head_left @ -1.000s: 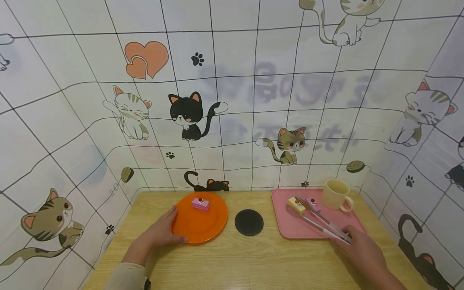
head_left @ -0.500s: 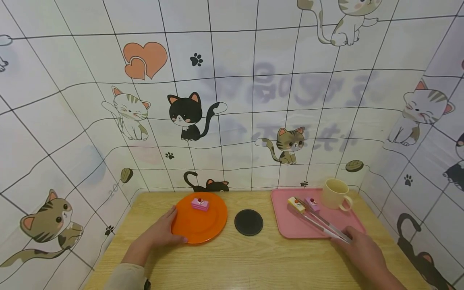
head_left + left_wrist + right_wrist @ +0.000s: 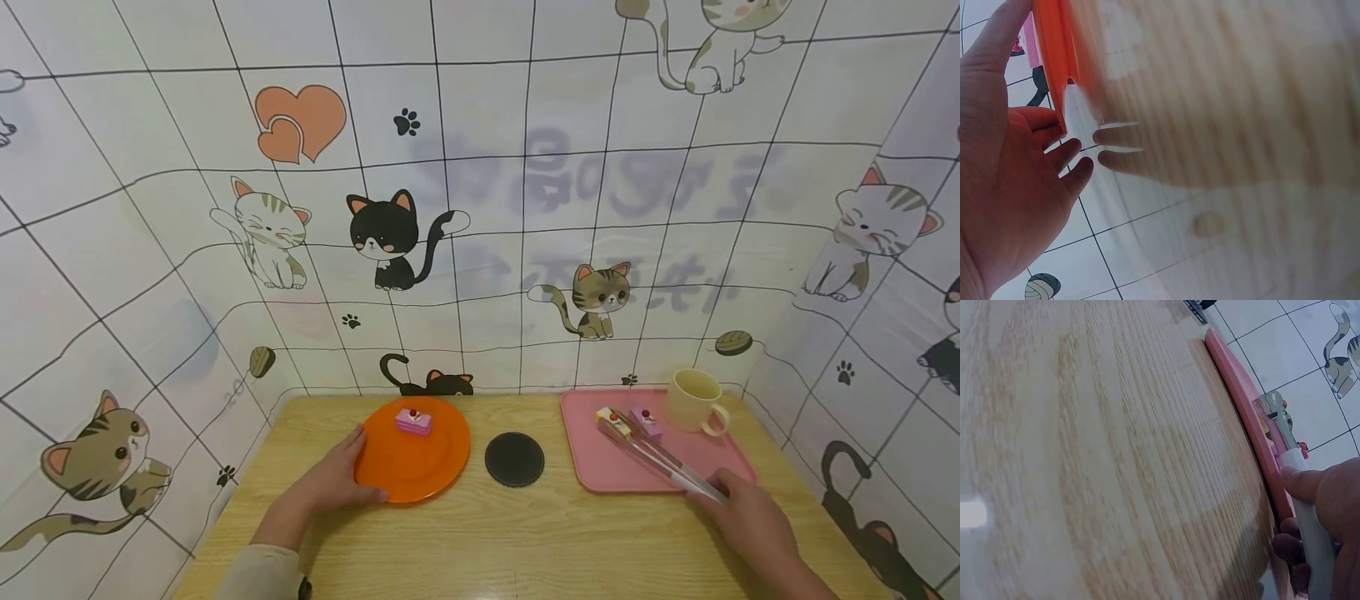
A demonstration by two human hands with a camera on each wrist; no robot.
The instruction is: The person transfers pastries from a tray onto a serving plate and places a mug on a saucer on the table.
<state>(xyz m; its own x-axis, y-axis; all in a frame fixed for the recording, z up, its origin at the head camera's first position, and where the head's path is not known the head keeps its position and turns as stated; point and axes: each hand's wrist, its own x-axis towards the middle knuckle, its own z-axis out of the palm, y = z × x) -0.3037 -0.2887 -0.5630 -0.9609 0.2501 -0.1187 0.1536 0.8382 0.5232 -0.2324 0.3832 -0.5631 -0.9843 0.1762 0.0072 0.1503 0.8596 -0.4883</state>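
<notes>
My left hand (image 3: 341,473) holds the left rim of an orange plate (image 3: 431,471), thumb at the near edge and fingers at the far left. On that plate lies a pink toy cake slice (image 3: 414,423) with a red berry on top. At the right, my right hand (image 3: 750,515) grips metal tongs (image 3: 701,483) with white handles. The tongs' tips lie over a yellow toy cake slice (image 3: 604,414) on the pink tray (image 3: 600,479), one tip on each side as far as visible. Just right of the tips sits a second pink slice (image 3: 649,425).
A pale yellow mug (image 3: 693,400) stands at the tray's back right corner. Between plate and tray lies a round black coaster (image 3: 514,459). Cat-print walls (image 3: 487,250) close off the wooden table (image 3: 480,542) at the back and sides.
The tongs have been squeezed narrower, the left tip moving right against the yellow cake slice. My left hand and the plate stay where they were.
</notes>
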